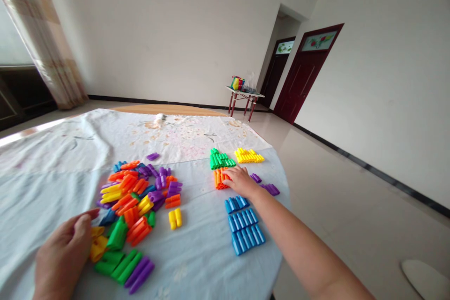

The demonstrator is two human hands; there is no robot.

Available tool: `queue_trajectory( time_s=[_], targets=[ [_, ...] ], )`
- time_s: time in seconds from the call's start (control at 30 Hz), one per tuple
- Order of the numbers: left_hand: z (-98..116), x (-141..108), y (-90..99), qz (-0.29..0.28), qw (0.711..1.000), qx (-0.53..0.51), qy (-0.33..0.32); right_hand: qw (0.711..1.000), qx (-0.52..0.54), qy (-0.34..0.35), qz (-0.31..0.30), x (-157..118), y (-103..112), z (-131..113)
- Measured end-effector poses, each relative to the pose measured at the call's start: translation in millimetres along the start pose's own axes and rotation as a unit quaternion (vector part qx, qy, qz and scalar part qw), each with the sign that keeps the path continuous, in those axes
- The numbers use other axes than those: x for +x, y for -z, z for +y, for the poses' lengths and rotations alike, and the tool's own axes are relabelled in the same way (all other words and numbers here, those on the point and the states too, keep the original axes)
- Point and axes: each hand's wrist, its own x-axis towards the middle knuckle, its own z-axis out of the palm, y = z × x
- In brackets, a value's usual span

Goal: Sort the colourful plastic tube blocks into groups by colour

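Observation:
My left hand [65,248] rests at the left edge of a mixed heap of plastic pieces [128,187], beside yellow pieces [99,243]; its thumb and forefinger are close together, and what they hold, if anything, is hidden. My right hand [241,181] reaches over the orange group [220,179], fingers touching its right side, fingertips partly hidden. Behind it lie a green group [220,159] and a yellow group [249,155]. Nearer, blue pieces [243,225] lie in three rows. Purple pieces [270,189] sit right of my right hand.
A cloth [197,253] covers the round table. A yellow pair [175,219] and a purple piece [153,156] lie apart from the heap. Beyond the table stands a small side table [242,92] with bags on it. A pale rounded object [423,279] is at the lower right.

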Motion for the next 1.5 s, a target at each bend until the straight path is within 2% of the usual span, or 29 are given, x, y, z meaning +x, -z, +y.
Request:
queue_trajectory(
  time_s=[0.1, 0.2, 0.57, 0.87, 1.0, 1.1, 1.23, 1.37, 1.5],
  targets=[
    [2.5, -0.8, 1.5, -0.028, 0.998, -0.008, 0.052, 1.0, 0.002, 0.001, 0.009, -0.8, -2.9, 2.8],
    [5.0, -1.0, 3.1, -0.039, 0.997, -0.013, 0.068, 1.0, 0.011, 0.009, 0.023, -1.6, -3.8, 5.4],
    [19.8, -6.0, 10.2, -0.045, 0.997, 0.016, 0.066, 0.999, 0.029, 0.035, -0.001, 0.8, 4.1, 3.3],
    [21.3, -7.8, 11.9, -0.046, 0.996, 0.003, 0.07, 0.999, 0.022, 0.04, -0.025, 3.4, 4.3, 4.1],
    [24.4, -9.5, 11.5, -0.044, 0.997, -0.009, 0.067, 0.999, 0.035, 0.034, -0.009, 4.0, 14.4, -2.1],
    [26.2, -10.1, 10.2, -0.032, 0.997, -0.02, 0.061, 0.996, 0.07, 0.039, 0.046, -0.4, 25.6, -20.2],
    [26.0, -11.1, 9.7, -0.034, 0.997, -0.036, 0.056, 0.981, 0.15, 0.074, 0.1, -14.2, 29.8, -67.4],
    [22.5, -12.0, 10.1, -0.035, 0.996, -0.059, 0.048, 0.965, 0.232, 0.1, 0.067, -20.2, 9.5, -119.9],
    [18.2, -11.8, 9.6, -0.046, 0.994, -0.086, 0.044, 0.965, 0.254, 0.047, 0.048, -13.1, -23.1, -148.4]
  ],
)
